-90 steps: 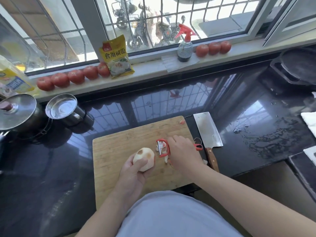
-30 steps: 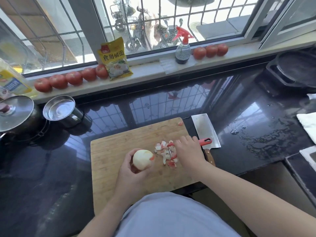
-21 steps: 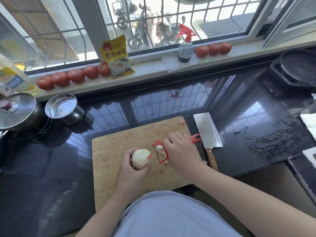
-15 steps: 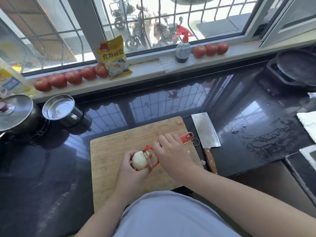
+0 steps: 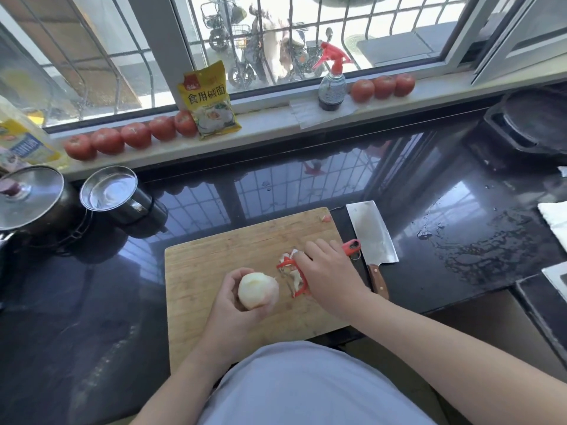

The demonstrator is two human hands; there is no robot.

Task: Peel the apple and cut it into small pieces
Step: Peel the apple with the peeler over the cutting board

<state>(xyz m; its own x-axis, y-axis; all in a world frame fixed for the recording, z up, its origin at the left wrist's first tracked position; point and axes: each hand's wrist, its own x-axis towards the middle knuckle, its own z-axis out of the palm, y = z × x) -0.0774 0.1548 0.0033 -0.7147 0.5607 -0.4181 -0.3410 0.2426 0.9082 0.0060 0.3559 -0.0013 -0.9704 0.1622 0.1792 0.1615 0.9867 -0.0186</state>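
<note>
My left hand [image 5: 237, 305] cups the apple [image 5: 258, 290] above the cutting board [image 5: 208, 265], near its front edge; the visible side shows only pale flesh. My right hand [image 5: 329, 276] grips the red peeler [image 5: 299, 279], which half a second ago was against the fruit and now sits clear, over the peel scraps [image 5: 288, 259]. I judge peeling nearly finished; the cleaver [image 5: 369, 233], off the board's right edge, comes next.
</note>
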